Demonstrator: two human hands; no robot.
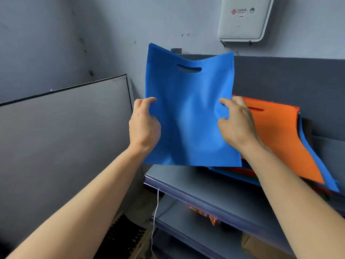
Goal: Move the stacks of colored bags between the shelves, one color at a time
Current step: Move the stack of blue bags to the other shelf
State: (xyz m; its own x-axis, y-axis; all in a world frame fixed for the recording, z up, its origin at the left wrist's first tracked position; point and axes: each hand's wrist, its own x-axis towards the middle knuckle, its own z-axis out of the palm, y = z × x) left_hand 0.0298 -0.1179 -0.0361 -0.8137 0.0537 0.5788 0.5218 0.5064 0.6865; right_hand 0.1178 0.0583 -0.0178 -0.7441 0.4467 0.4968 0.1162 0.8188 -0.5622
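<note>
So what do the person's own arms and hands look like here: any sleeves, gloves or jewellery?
The left hand and the right hand are both bare, with no gloves. Both forearms are uncovered as far as the frame shows them, and no sleeve edge comes into view. No watch, bracelet or ring shows on the wrists or fingers that can be seen, and there are no markings or tape.

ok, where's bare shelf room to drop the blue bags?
Bare: the left end of the upper shelf, from its corner to the orange-topped pile. Also the lower shelf, between the white cable and the red-yellow packet. Crowded: the upper right, where the pile reaches the front edge. Left hand and right hand grip the blue bags.
</note>
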